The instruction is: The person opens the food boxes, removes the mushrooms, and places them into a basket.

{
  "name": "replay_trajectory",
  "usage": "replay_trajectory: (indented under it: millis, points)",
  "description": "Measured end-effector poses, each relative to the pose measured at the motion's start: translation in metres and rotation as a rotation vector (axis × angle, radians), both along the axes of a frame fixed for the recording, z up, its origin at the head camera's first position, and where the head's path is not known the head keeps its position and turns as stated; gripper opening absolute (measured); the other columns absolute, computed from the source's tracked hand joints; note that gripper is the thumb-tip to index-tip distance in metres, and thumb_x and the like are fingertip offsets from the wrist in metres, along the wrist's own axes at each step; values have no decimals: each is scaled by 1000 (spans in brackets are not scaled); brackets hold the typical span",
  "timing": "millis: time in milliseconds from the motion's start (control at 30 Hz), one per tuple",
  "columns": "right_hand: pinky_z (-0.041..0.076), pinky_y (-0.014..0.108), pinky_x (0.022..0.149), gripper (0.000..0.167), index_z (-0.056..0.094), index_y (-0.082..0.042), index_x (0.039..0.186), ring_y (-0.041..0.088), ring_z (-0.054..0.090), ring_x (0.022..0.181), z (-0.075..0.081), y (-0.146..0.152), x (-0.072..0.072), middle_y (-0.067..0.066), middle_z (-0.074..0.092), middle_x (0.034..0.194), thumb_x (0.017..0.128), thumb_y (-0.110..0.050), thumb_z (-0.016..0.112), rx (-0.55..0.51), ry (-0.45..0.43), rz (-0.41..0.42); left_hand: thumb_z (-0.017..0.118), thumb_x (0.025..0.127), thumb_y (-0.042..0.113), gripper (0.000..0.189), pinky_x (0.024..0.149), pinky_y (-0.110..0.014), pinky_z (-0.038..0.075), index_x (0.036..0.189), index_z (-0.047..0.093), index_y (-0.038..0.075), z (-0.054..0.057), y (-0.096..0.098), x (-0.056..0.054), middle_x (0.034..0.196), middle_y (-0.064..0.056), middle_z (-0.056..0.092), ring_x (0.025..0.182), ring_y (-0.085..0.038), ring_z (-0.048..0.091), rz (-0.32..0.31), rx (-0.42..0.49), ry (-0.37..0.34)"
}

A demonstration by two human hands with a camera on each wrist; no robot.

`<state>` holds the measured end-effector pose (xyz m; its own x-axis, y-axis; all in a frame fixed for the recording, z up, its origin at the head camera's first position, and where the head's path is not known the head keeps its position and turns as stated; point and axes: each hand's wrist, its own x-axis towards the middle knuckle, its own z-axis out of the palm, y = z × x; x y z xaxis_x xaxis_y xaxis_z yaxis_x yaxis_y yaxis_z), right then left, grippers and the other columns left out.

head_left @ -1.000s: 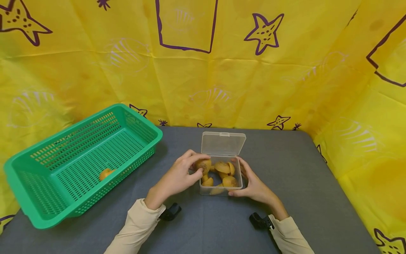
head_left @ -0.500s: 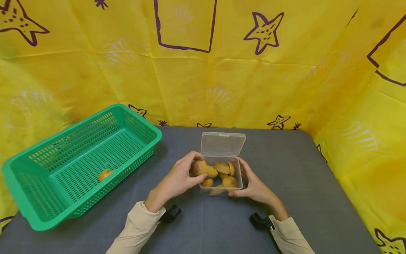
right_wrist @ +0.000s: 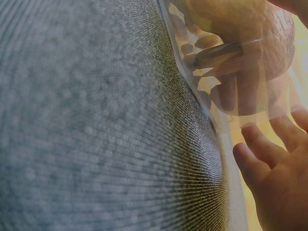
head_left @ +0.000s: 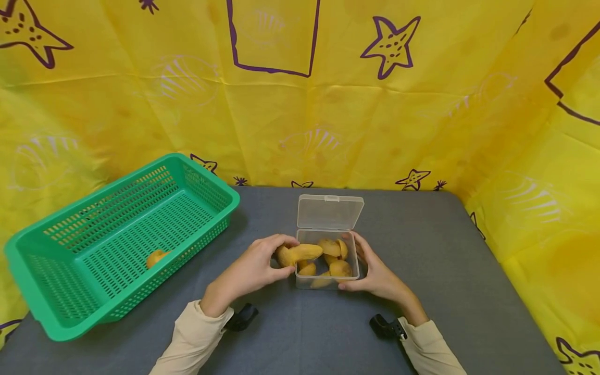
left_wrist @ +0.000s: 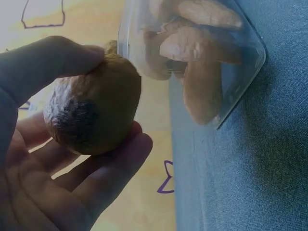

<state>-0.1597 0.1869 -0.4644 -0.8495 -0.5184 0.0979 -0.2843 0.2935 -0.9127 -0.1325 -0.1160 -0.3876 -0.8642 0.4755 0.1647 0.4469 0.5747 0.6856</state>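
Observation:
My left hand (head_left: 248,265) pinches a tan mushroom (head_left: 302,253) by its rounded cap, at the left rim of a clear plastic box (head_left: 300,283). Its stem points right, over the box. In the left wrist view, a dark rough patch marks the cap (left_wrist: 103,108), held between thumb and fingers. Several more mushrooms (head_left: 340,268) lie inside the box. My right hand (head_left: 382,278) grips the box's right side, thumb at the front corner and fingers along the side wall. The hinged lid (head_left: 330,212) stands up at the back.
A green perforated basket (head_left: 233,200) stands at the left, with one tan mushroom (head_left: 154,259) near its front wall. Dark grey cloth (head_left: 422,234) covers the table. A yellow patterned curtain (head_left: 262,114) hangs behind and along the right side.
The mushroom in my left hand has shifted left, from inside the box to its left rim, and turned so the stem points right. My right hand and the box have stayed put.

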Motion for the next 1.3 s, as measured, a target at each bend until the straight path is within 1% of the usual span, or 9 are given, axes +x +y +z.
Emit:
replay_trajectory:
  millis: [100, 200, 367, 533, 733, 867, 1000, 1167, 1300]
  points:
    - [26, 9, 108, 114, 16, -27, 157, 33, 27, 149, 0, 0, 0, 11, 26, 162, 72, -19, 90, 12, 0, -4, 76, 87, 13, 44, 86, -31, 55, 128, 63, 8, 0, -3, 2, 124, -6, 68, 102, -15, 65, -17, -24, 6]
    - [25, 9, 108, 114, 15, -28, 157, 33, 26, 149, 0, 0, 0, 11, 25, 162, 72, -20, 90, 19, -2, -7, 76, 86, 13, 45, 85, -32, 55, 129, 63, 8, 1, -6, 3, 123, -5, 68, 101, -15, 65, 0, -25, 34]
    - [26, 8, 108, 114, 14, -29, 158, 32, 26, 149, 0, 0, 1, 12, 25, 162, 72, -19, 90, 7, -12, -10, 78, 84, 12, 45, 81, -32, 54, 127, 65, 10, 4, -14, 3, 119, -4, 70, 96, -14, 64, 56, -14, 101]
    - [26, 8, 107, 114, 15, -29, 158, 32, 27, 149, -1, 0, 1, 12, 26, 162, 72, -17, 90, -9, -14, -1, 79, 84, 11, 47, 79, -30, 53, 129, 63, 10, 11, -26, 2, 117, -4, 69, 94, -14, 62, 107, -15, 114]
    - [27, 7, 107, 114, 15, -26, 158, 33, 27, 149, -1, 0, 0, 11, 26, 162, 72, -15, 90, -25, -17, 6, 79, 84, 9, 48, 76, -30, 53, 128, 63, 9, 17, -44, 1, 115, -6, 68, 93, -16, 61, 173, -10, 149]
    - [26, 7, 107, 114, 15, -26, 158, 32, 27, 149, -2, 0, -1, 10, 26, 162, 72, -16, 90, -18, -19, 4, 78, 84, 6, 47, 76, -31, 53, 128, 62, 8, 18, -57, 0, 115, -9, 68, 93, -18, 61, 217, -3, 184]
    - [26, 6, 107, 114, 15, -26, 158, 32, 27, 149, -1, 0, -1, 10, 26, 162, 72, -16, 90, -10, -20, 1, 77, 83, 2, 48, 74, -31, 51, 128, 62, 7, 19, -71, -1, 113, -10, 68, 90, -18, 60, 261, 4, 238]
    - [26, 6, 107, 115, 14, -25, 158, 32, 25, 150, 0, 0, -1, 10, 25, 162, 72, -14, 89, -35, -37, 10, 76, 83, 0, 49, 72, -36, 51, 129, 61, 5, 18, -85, -2, 117, -14, 66, 89, -20, 60, 315, -10, 305]
    - [26, 5, 107, 115, 15, -25, 158, 32, 26, 149, 1, -1, -1, 11, 25, 162, 72, -12, 89, -51, -50, 13, 76, 82, -2, 49, 70, -37, 51, 128, 61, 3, 19, -96, -1, 115, -16, 66, 83, -20, 60, 361, -22, 335]
